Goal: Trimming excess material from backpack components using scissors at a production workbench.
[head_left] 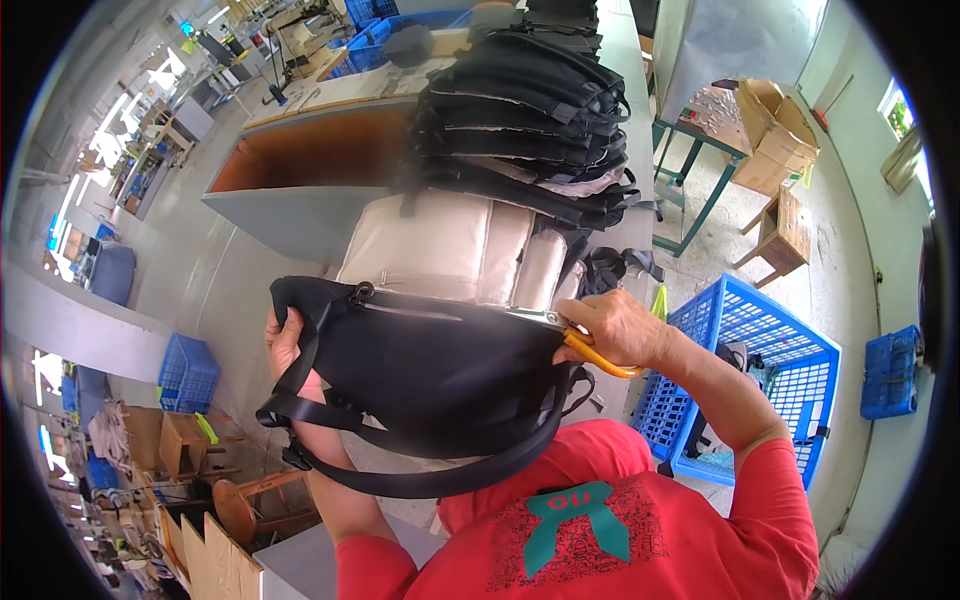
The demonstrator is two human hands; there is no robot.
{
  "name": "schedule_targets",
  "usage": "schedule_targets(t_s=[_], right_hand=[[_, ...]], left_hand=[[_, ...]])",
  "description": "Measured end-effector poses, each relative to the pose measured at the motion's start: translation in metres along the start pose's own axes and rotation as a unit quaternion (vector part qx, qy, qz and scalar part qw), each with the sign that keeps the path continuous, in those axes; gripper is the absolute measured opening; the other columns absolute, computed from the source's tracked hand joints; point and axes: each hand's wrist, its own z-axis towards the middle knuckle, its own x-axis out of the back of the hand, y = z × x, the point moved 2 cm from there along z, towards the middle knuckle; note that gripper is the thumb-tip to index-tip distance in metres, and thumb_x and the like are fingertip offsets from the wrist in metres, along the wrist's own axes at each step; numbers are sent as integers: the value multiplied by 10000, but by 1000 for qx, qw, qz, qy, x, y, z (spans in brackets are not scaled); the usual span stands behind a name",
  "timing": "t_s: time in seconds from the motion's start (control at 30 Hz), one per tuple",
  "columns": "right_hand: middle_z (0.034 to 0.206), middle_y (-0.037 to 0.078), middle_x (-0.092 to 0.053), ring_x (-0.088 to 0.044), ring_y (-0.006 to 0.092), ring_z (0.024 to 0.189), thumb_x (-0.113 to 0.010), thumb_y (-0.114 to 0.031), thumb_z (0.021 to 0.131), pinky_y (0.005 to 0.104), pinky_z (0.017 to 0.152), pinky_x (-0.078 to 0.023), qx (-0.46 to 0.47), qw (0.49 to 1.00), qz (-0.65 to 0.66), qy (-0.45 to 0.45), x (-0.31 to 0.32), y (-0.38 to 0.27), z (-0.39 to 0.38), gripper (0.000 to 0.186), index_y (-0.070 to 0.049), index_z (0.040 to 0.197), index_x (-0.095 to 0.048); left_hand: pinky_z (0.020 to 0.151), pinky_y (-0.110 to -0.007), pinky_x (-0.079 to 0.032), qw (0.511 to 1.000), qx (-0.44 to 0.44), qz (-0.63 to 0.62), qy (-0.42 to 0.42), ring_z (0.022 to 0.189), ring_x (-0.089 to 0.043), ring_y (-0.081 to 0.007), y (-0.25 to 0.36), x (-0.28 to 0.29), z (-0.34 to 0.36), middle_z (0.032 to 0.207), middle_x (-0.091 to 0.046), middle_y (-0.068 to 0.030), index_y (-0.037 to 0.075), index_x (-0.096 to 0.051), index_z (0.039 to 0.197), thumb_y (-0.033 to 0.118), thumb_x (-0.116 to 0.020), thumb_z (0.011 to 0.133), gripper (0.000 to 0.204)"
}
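Observation:
A black bag [430, 375] with a long webbing strap [430, 484] hangs across my front, its upper edge lying against pale lining panels. My left hand [287, 345] grips the bag's left end, with the thumb on the outside and the other fingers hidden behind the fabric. At the right end, my right hand [615, 330] is closed on an orange-handled tool [600, 358]. Its metal part points left along the bag's upper edge; I cannot tell whether it is scissors or pliers. A zipper pull [362, 292] shows at the upper left.
Several black bags [530, 110] are piled in a row on the table ahead, beside an open wooden-lined compartment [310, 150]. A blue plastic crate [735, 375] with pieces inside stands right. Further off are a wooden stool [782, 235], a cardboard box [770, 130] and a green-framed table [705, 165].

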Motion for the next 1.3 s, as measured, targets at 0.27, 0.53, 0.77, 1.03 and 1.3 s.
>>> schedule_targets(t_s=[0.27,0.53,0.77,1.03,1.3], right_hand=[[627,98,-545,-583,287,592,-692,-406,744,345,512,-440,-10,999,-31,-23,11,-13,20,412,-46,858,-526],[622,96,-535,-589,280,578,-691,-387,753,334,507,-450,14,999,25,-37,-2,-10,22,412,-30,878,-529],[647,121,-558,-593,295,599,-676,-471,737,349,533,-464,50,998,23,-40,9,-20,35,508,-18,932,-554],[623,166,-561,-587,354,614,-661,-414,767,388,552,-456,6,983,123,-139,8,-32,40,423,-20,835,-522],[678,126,-567,-596,294,626,-688,-457,733,353,557,-463,22,986,107,-127,11,-38,33,533,5,971,-566]], left_hand=[[883,-357,-484,999,-1,-40,-27,949,-616,-217,1,7,-5,1051,-632,-110,22,-592,1099,75,-598,838,267],[875,-376,-491,999,-37,-36,-14,948,-617,-224,3,17,-11,1055,-631,-111,29,-590,1101,76,-621,821,286],[874,-348,-489,997,-44,-59,-38,938,-618,-214,5,11,-20,1049,-631,-110,29,-588,1092,87,-648,801,303],[847,-325,-491,997,-74,-18,1,907,-618,-197,5,17,-28,1011,-636,-87,29,-587,1081,120,-673,787,320],[836,-320,-493,995,-100,-22,-1,904,-614,-190,10,20,-39,1019,-626,-81,39,-580,1079,127,-671,791,315]])
